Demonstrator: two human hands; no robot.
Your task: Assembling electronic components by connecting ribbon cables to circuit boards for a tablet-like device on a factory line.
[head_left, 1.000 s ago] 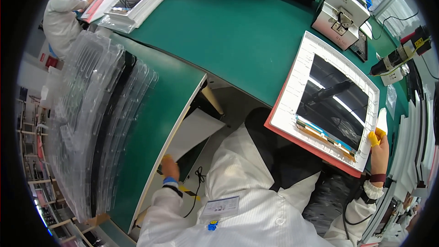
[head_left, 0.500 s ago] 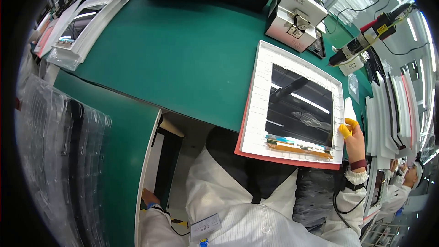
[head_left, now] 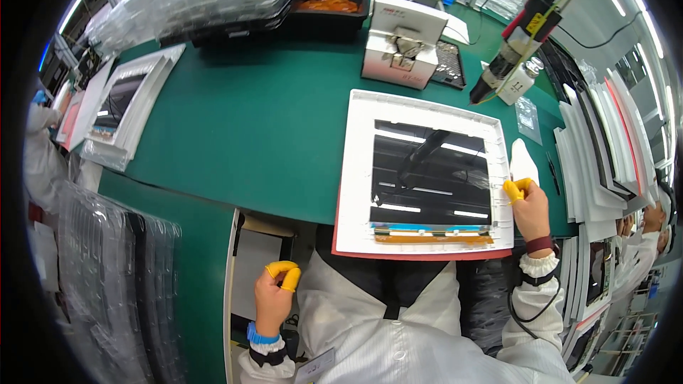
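Observation:
A white foam-like tray (head_left: 359, 171) with a dark glass display panel (head_left: 430, 178) inside lies at the table's front edge on a reddish sheet (head_left: 420, 255). An orange ribbon strip (head_left: 434, 239) runs along the panel's near side. My right hand (head_left: 532, 212), in yellow finger cots, is closed at the tray's right rim, thumb and forefinger pressed together there. Just beyond those fingers lies a white pointed piece (head_left: 523, 161). Above the open drawer (head_left: 252, 267), my left hand (head_left: 274, 302) holds its yellow-tipped thumb and forefinger together; anything between them is too small to see.
A white box device (head_left: 402, 57) stands behind the tray. A pen-like tool (head_left: 501, 71) hangs at the right, above a small white bottle (head_left: 518, 85). White trays stand at the right (head_left: 597, 149) and far left (head_left: 124, 107). Clear plastic trays (head_left: 107, 270) are stacked nearer left.
My left hand has risen out of the drawer, into fuller sight. The view has shifted, and the tray now appears squarer and further left, my right hand still at its right rim.

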